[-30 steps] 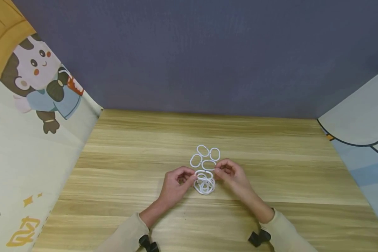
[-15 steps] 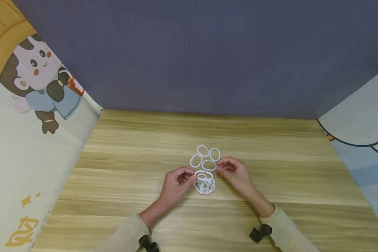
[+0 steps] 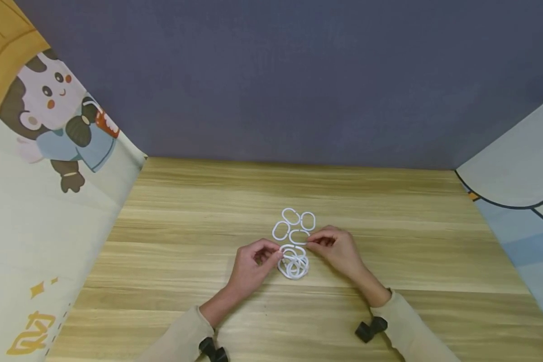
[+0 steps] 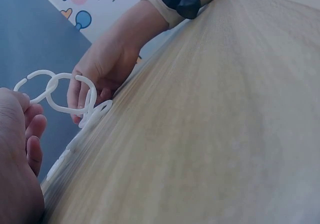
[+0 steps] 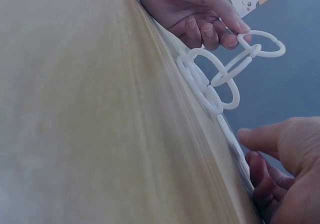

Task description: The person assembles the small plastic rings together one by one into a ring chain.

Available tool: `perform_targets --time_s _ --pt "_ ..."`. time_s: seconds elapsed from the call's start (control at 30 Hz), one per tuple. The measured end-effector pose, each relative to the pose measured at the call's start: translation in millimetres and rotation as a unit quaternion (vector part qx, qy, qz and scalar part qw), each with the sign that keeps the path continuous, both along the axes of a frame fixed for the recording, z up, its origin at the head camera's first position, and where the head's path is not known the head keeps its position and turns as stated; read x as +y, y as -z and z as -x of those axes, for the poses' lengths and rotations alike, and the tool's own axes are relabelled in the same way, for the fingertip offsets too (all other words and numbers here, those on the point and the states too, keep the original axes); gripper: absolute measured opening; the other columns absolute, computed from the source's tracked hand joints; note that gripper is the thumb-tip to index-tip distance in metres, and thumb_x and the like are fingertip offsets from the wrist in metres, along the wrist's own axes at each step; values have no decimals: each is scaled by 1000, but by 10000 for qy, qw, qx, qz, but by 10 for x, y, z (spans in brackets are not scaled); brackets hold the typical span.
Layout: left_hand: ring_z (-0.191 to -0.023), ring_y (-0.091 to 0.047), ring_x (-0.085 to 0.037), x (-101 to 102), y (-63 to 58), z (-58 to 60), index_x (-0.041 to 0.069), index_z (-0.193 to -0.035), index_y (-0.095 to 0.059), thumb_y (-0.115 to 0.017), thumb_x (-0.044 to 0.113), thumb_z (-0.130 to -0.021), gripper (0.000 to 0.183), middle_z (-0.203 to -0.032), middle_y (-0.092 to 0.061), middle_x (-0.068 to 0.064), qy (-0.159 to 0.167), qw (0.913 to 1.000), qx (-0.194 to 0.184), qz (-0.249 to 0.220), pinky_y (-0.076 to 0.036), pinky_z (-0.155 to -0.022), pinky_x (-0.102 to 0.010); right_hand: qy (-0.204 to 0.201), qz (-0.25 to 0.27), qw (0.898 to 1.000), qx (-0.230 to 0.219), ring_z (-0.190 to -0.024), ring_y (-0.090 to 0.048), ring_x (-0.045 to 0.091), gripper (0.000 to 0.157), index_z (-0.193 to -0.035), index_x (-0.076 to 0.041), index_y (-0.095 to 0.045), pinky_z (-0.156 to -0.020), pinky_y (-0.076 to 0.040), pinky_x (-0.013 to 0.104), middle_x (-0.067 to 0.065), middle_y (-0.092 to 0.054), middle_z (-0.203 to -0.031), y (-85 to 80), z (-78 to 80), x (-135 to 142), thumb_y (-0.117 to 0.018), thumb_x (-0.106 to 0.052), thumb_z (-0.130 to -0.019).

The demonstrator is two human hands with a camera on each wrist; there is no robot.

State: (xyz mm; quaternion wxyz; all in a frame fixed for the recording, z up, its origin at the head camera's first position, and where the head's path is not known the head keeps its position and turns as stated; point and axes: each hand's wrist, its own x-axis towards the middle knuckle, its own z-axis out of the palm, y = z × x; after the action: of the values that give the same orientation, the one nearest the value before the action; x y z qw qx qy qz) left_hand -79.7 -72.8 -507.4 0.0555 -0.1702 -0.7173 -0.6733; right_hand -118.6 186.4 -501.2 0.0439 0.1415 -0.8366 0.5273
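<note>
My left hand pinches a white plastic C-ring between thumb and finger, raised off the wood. Hooked through it is a second C-ring, which leads down to a small pile of rings. My right hand is low over the table, its fingertips at the right end of a loose C-ring lying flat. Its thumb stands apart from the bent fingers in the right wrist view. Whether it touches that ring is hard to see. Several narrow gaps show in the oval rings.
Beyond the hands lie three loose C-rings, a left one, a top one and a right one. The wooden table meets a dark blue panel at the back. Printed cartoon panels border both sides.
The right hand shifts slightly away from the nearest loose ring, then comes back to its right end. My left hand keeps its pinch in place.
</note>
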Motion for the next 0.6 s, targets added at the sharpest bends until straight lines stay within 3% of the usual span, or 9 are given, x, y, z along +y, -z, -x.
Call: perform_targets --time_s 0.6 --pt "-74 -63 -4 -5 -29 -5 -3 -102 -79 -81 1 -97 6 -86 -77 -14 16 10000 -33 34 -53 -65 -18 71 -857 9959 272 -70 -60 3 18 -90 -12 -88 -60 -49 21 -4 -76 -83 -2 37 -49 -99 -2 -80"
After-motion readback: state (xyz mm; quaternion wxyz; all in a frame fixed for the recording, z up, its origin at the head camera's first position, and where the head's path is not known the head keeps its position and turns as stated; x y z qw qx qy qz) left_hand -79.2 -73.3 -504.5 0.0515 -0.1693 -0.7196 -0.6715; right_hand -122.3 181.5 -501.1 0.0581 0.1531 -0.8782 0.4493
